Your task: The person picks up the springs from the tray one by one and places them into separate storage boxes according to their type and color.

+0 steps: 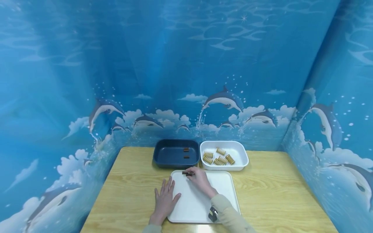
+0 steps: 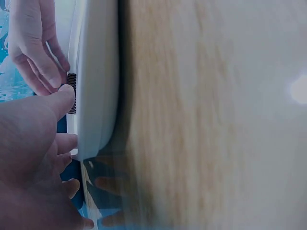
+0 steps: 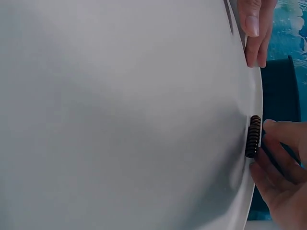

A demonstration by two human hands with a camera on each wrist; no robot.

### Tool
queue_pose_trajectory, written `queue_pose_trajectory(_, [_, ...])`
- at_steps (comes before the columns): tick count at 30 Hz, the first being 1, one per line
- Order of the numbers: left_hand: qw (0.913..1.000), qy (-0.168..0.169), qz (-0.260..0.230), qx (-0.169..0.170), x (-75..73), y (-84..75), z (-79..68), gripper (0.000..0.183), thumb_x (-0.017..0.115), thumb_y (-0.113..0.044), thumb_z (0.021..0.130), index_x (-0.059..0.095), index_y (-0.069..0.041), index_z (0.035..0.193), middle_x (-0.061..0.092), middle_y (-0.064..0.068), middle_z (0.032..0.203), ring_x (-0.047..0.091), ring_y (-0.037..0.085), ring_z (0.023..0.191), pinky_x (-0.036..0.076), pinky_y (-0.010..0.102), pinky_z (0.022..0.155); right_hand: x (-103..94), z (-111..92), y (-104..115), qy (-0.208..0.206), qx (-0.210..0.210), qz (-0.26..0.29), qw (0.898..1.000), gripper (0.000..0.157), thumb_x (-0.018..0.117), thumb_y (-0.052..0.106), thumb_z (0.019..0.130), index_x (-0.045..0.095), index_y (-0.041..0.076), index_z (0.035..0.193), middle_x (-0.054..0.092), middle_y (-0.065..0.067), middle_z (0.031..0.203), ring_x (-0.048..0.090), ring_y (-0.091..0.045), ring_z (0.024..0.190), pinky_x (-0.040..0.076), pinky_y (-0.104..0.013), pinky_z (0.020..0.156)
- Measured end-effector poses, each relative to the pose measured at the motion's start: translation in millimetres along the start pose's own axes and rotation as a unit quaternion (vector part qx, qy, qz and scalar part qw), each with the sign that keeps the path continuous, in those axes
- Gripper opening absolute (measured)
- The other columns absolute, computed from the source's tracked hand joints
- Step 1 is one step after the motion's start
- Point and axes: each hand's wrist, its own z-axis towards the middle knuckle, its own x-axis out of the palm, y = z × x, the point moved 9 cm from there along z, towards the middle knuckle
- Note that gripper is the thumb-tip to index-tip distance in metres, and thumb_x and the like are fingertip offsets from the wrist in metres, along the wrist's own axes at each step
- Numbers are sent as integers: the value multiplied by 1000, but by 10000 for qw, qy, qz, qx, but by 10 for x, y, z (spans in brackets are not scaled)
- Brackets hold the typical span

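Note:
A dark coil spring [image 3: 252, 141] is at the far rim of the white tray [image 1: 201, 204]. My right hand [image 1: 199, 178] holds this spring between its curled thumb and fingertips, over the tray's far left part. In the right wrist view, the fingers [image 3: 271, 175] bend close along the spring's side, and a browner coil end shows just above it. My left hand [image 1: 164, 200] lies with fingers spread at the tray's left edge, holding nothing. The left wrist view shows its thumb [image 2: 64, 98] overlapping the dark coil.
Behind the tray stands a dark blue bin [image 1: 167, 164] with two small brown springs [image 1: 186, 149] inside. To its right, a white bin [image 1: 239, 166] contains several gold springs [image 1: 220, 151]. A wooden table [image 1: 128, 194] bears everything, with a dolphin-print curtain [image 1: 175, 81] around it.

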Motion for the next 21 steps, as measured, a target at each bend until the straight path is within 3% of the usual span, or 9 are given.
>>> queue_pose_trajectory(4, [10000,-9,-10,19,-12,-11,2,64,65,-37,98,50,2,146,35,18,161,25,45,150,13,81,112,69,9,-15,284,-6,-115,9995,25,80,-2,81,76,7,104,76,-6,102,72,-22,93,59,-35,85])
queue_pose_trajectory(11, [10000,45,54,-40,-11,-10,7,64,65,-38,98,50,2,146,35,18,161,25,45,150,13,80,112,170,10,-35,648,11,-1,9979,21,79,-3,81,76,5,100,76,-9,102,74,-18,88,60,-26,80])
queue_pose_trajectory(16, [10000,-11,41,-27,-26,-17,2,64,65,-38,97,51,2,145,36,18,161,26,45,149,14,80,112,145,4,-17,474,63,-68,9988,19,80,-4,80,77,6,96,76,-7,98,73,-16,83,60,-24,74])
queue_pose_trajectory(21, [10000,-43,3,-19,-41,-23,-2,63,66,-37,97,52,2,144,37,19,160,26,46,149,14,80,112,-3,17,91,78,-2,133,9999,20,79,-5,79,78,6,96,76,-5,91,71,-16,78,59,-21,69])
